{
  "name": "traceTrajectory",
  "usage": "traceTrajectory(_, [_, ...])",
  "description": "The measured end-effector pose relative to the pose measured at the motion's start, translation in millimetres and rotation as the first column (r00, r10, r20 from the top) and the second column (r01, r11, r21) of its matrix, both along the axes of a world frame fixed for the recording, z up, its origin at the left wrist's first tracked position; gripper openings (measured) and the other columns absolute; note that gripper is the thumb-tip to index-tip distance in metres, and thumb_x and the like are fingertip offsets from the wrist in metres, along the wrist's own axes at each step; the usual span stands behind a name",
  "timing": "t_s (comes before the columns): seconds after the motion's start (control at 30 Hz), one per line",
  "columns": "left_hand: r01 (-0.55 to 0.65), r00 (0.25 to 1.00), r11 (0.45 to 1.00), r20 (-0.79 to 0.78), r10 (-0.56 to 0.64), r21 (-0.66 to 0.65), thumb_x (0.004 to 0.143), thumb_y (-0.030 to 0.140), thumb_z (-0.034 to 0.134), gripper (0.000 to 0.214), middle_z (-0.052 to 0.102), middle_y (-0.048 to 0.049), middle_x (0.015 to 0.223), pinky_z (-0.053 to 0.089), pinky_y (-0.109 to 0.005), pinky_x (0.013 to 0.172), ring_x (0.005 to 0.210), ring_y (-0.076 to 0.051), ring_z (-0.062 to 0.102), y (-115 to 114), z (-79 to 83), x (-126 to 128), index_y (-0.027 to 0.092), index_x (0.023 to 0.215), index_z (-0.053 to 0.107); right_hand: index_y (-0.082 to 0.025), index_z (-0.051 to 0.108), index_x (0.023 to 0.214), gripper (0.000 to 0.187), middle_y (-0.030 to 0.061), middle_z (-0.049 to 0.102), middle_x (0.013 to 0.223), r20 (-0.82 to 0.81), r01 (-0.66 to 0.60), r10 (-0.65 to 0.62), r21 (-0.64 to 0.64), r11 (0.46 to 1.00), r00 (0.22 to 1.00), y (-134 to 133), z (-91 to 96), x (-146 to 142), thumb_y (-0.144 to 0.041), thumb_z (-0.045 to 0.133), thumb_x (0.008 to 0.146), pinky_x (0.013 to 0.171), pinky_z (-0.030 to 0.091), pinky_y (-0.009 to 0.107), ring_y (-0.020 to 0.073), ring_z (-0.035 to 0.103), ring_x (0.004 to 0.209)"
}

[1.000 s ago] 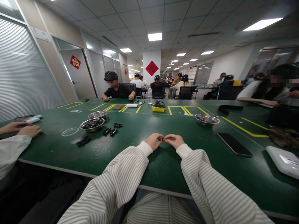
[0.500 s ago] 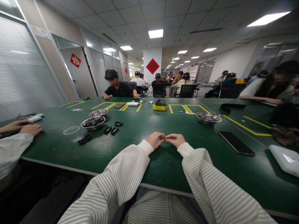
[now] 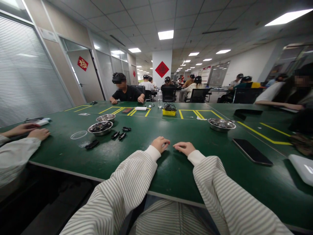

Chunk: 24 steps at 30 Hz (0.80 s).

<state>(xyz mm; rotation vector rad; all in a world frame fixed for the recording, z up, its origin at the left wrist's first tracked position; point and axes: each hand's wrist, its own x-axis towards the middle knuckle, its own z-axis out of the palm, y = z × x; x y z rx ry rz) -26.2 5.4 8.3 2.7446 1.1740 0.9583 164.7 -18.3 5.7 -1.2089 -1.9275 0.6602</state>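
My left hand (image 3: 160, 144) is over the green table (image 3: 137, 163) in front of me, its fingers curled in. Something small and greyish shows between them, too small to name. Facing it across a narrow gap, my right hand (image 3: 185, 148) has thumb and fingers pressed together in a pinch. Whatever its fingertips hold, if anything, cannot be made out. To the left, several small black parts (image 3: 119, 135) lie by a steel bowl (image 3: 100, 133) of dark pieces.
A second bowl (image 3: 106, 118) stands behind the first; another steel bowl (image 3: 221, 130) is right of centre. A phone (image 3: 252, 151) and white case (image 3: 303, 168) lie at right. A yellow box (image 3: 169, 113) holds cables. A neighbour's hands (image 3: 39, 133) rest at left; another person (image 3: 127, 93) sits opposite.
My hands, earlier touching at the fingertips around a small orange-tipped thing, have come slightly apart. The orange part no longer shows clearly. The view has shifted a little to the left.
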Motion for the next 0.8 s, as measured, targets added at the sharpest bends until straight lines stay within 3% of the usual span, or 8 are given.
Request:
traceTrajectory(0.1, [-0.216,0.974,0.976,-0.069,0.216,0.001,0.07,0.021,0.046,0.018,0.053,-0.0025,0.077,0.038,-0.024,0.07,0.075,-0.013,0.047,21,-1.8,-41,0.021,0.082,0.059,-0.017,0.064,0.076,0.025,0.0043,0.064,0.078,0.055,0.023,-0.023,-0.007,1.0,0.998,1,-2.0,4,-0.034,0.051,0.063,0.057,0.046,0.024,0.015,0.058,0.064])
traceTrajectory(0.2, [-0.44,0.894,0.897,-0.112,0.433,-0.043,0.07,0.02,0.046,0.018,0.053,-0.0032,0.075,0.038,-0.024,0.067,0.073,-0.013,0.047,41,-2.6,-94,0.02,0.081,0.06,-0.017,0.064,0.077,0.027,0.0039,0.064,0.072,0.095,0.057,-0.053,-0.042,0.998,0.994,4,-4.5,7,-0.035,0.049,0.064,0.055,0.045,0.024,0.0148,0.058,0.061])
traceTrajectory(0.3, [-0.569,0.821,0.814,-0.139,0.554,-0.114,0.07,0.02,0.045,0.02,0.052,-0.0034,0.074,0.038,-0.022,0.064,0.069,-0.012,0.048,52,-2.9,-131,0.019,0.084,0.06,-0.017,0.064,0.076,0.026,0.0033,0.064,0.072,0.117,0.063,-0.057,-0.042,0.997,0.992,7,-6.5,9,-0.036,0.049,0.064,0.055,0.045,0.023,0.0144,0.057,0.061])
traceTrajectory(0.4, [-0.603,0.796,0.786,-0.164,0.582,-0.136,0.071,0.021,0.044,0.02,0.052,-0.0033,0.074,0.038,-0.022,0.064,0.068,-0.012,0.048,58,-4.4,-139,0.019,0.084,0.06,-0.018,0.064,0.075,0.026,0.0023,0.064,0.071,0.128,0.052,-0.049,-0.023,0.998,0.991,8,-7.5,9,-0.036,0.049,0.064,0.053,0.045,0.023,0.0139,0.057,0.06])
traceTrajectory(0.57, [-0.568,0.814,0.817,-0.215,0.539,-0.102,0.071,0.022,0.044,0.025,0.051,-0.0043,0.08,0.037,-0.023,0.069,0.075,-0.014,0.048,61,-7.5,-124,0.022,0.093,0.056,-0.019,0.064,0.075,0.025,0.0018,0.064,0.07,0.14,0.054,-0.048,-0.038,0.998,0.989,9,-7.5,10,-0.035,0.048,0.064,0.055,0.045,0.023,0.0143,0.058,0.062])
traceTrajectory(0.7, [-0.626,0.767,0.774,-0.247,0.592,-0.09,0.07,0.021,0.044,0.038,0.05,-0.0065,0.085,0.037,-0.025,0.071,0.08,-0.016,0.047,48,-6.6,-128,0.019,0.108,0.045,-0.019,0.063,0.076,0.024,0.0022,0.065,0.072,0.111,0.035,-0.029,-0.049,0.998,0.993,9,-8.3,11,-0.034,0.048,0.064,0.056,0.046,0.023,0.015,0.058,0.065])
traceTrajectory(0.8, [-0.671,0.72,0.738,-0.298,0.627,-0.067,0.068,0.019,0.043,0.037,0.05,-0.0078,0.089,0.036,-0.027,0.072,0.084,-0.018,0.046,30,-5.0,-137,0.017,0.105,0.046,-0.018,0.063,0.076,0.025,0.0025,0.065,0.071,0.111,0.026,-0.021,-0.042,0.999,0.994,10,-9.2,12,-0.034,0.048,0.064,0.054,0.046,0.023,0.0153,0.059,0.064])
